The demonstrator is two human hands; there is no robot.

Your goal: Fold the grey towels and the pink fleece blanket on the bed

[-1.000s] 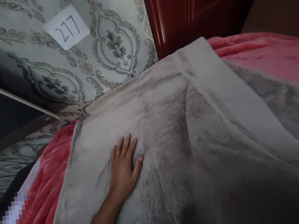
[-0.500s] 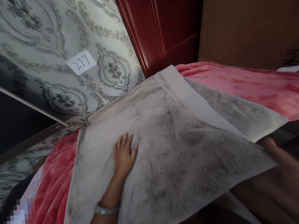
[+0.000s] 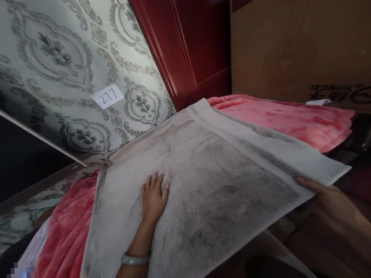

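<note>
A grey plush cloth (image 3: 189,186) with dark mottled patches is spread across the middle, with a lighter smooth band (image 3: 271,162) along its far right side. My left hand (image 3: 154,197) lies flat on its left half, fingers spread, a pale bangle (image 3: 135,258) at the wrist. At the cloth's right edge, near the corner, my right hand (image 3: 330,200) grips it, thumb on top and the other fingers hidden underneath. The near edge of the cloth hangs over a dark space.
Pink plush blankets lie at left (image 3: 67,225) and at back right (image 3: 280,116). Behind stand a patterned wall (image 3: 60,59) with a paper marked 277 (image 3: 107,96), a dark red door (image 3: 190,40) and a large cardboard box (image 3: 293,40). A dark panel (image 3: 13,148) is at left.
My right hand has moved left and now holds the cloth's edge, and the right-side layers have shifted. My left hand stays flat in the same spot. The view has tilted slightly.
</note>
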